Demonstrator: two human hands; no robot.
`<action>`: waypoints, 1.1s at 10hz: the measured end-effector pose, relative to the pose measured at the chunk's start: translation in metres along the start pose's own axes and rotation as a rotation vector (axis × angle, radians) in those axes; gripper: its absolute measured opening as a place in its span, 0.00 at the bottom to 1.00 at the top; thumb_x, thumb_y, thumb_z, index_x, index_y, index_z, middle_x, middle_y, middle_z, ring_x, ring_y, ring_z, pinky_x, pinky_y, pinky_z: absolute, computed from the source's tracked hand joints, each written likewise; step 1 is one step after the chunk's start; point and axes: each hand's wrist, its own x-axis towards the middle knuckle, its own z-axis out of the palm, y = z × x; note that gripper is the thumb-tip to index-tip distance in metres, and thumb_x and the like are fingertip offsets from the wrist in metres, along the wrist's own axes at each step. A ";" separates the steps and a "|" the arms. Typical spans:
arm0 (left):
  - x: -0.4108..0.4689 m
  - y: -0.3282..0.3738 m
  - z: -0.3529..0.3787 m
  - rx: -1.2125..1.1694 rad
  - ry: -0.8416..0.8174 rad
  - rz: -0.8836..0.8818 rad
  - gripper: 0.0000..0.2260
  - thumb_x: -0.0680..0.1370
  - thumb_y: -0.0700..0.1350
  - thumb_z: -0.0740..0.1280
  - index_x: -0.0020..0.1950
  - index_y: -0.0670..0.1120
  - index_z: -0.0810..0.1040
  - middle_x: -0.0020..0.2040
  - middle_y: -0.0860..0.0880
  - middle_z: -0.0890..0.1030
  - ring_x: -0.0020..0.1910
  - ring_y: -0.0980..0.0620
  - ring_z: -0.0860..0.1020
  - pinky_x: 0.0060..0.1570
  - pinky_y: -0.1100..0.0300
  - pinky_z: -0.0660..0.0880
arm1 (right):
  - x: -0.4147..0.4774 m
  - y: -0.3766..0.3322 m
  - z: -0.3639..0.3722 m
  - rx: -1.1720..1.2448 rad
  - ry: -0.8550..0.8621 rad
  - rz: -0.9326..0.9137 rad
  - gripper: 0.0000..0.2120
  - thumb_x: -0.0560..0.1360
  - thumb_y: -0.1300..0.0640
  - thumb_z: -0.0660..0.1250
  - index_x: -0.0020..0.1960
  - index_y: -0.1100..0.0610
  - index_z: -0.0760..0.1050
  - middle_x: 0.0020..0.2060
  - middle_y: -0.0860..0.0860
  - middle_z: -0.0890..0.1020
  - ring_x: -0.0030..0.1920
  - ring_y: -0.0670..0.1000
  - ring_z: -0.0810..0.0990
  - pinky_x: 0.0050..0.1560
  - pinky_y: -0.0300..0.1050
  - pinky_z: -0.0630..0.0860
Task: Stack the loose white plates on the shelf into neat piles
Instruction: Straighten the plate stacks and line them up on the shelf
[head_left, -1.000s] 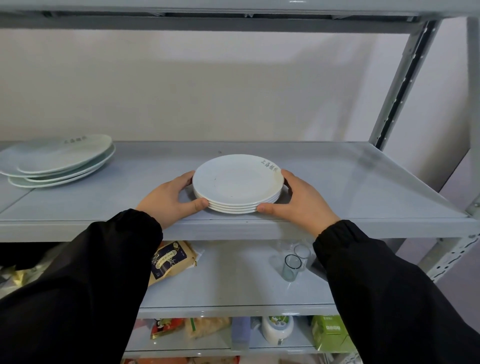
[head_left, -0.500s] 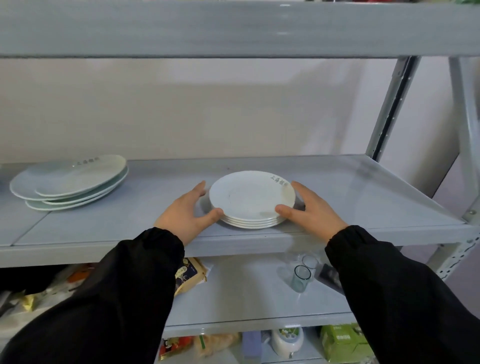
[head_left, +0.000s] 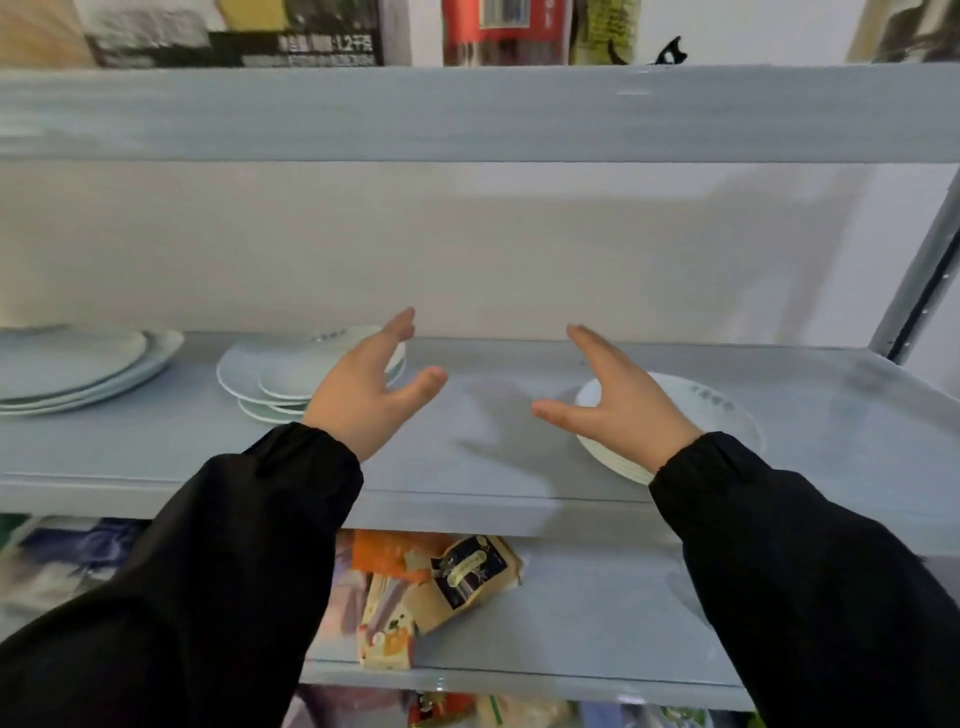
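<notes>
Your sleeves (head_left: 208, 571) are plain black, and the shelf (head_left: 467, 467) is pale blue-grey all over. The right stack of plates (head_left: 727, 415) is white with a tiny line of grey print by the rim, same deal on the middle stack (head_left: 270, 374). The wall (head_left: 467, 234) is off-white. Down below there's an orange packet (head_left: 389, 553) and a tan bag (head_left: 467, 577) with a dark label and cream oval, and up top a red box (head_left: 498, 31).

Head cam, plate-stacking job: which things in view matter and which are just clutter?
Job: untidy middle plates; neat right pile; large plates far left; the shelf they sit on; left hand and right hand, both open and empty.
Clutter: snack packets on the shelf below; boxes on the shelf above.
</notes>
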 end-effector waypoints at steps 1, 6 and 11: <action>-0.006 -0.029 -0.042 -0.018 0.074 -0.049 0.37 0.71 0.73 0.59 0.77 0.62 0.57 0.70 0.64 0.70 0.68 0.64 0.65 0.62 0.62 0.62 | 0.017 -0.027 0.029 0.017 -0.039 -0.021 0.55 0.62 0.24 0.65 0.81 0.48 0.52 0.79 0.44 0.55 0.77 0.41 0.53 0.72 0.37 0.51; -0.022 -0.187 -0.119 -0.059 0.110 -0.383 0.39 0.73 0.72 0.59 0.79 0.57 0.55 0.78 0.54 0.62 0.75 0.52 0.62 0.70 0.54 0.61 | 0.078 -0.092 0.159 0.163 -0.106 0.057 0.54 0.61 0.24 0.68 0.80 0.46 0.54 0.73 0.36 0.60 0.69 0.35 0.60 0.64 0.34 0.59; 0.019 -0.241 -0.109 -0.154 -0.011 -0.379 0.33 0.73 0.67 0.63 0.75 0.56 0.64 0.68 0.53 0.75 0.66 0.53 0.73 0.65 0.54 0.67 | 0.118 -0.088 0.205 0.374 -0.122 0.187 0.49 0.64 0.31 0.73 0.79 0.44 0.58 0.74 0.42 0.67 0.72 0.47 0.68 0.72 0.51 0.67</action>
